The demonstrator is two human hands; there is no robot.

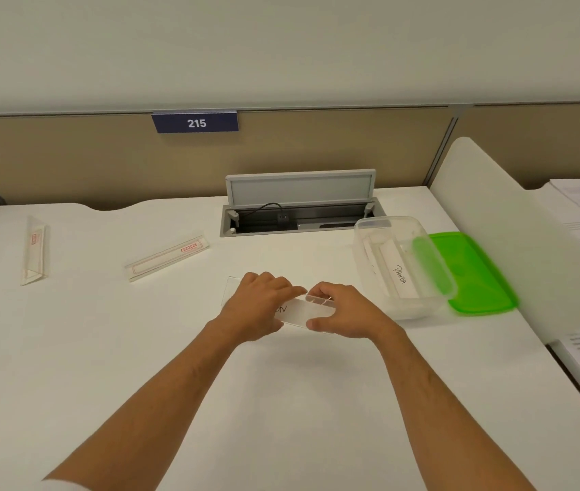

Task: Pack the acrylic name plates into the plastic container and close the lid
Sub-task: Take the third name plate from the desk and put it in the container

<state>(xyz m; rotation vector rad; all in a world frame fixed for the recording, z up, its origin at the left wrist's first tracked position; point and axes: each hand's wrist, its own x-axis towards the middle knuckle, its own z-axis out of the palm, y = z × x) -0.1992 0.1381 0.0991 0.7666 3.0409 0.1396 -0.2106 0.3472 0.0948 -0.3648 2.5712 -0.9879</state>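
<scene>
We hold one plate (302,311) with both hands over the white desk (281,402). Our left hand (258,306) and right hand (343,310) each curl their fingers around it. Two more plates (166,256) (34,249) lie far left. One box (402,265) holds one plate (399,274), beside one green lid (476,274).

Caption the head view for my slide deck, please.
Both hands, left hand and right hand, hold an acrylic name plate beside the open plastic container.

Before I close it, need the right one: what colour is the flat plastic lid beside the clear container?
Bright green lid, head view.
</scene>
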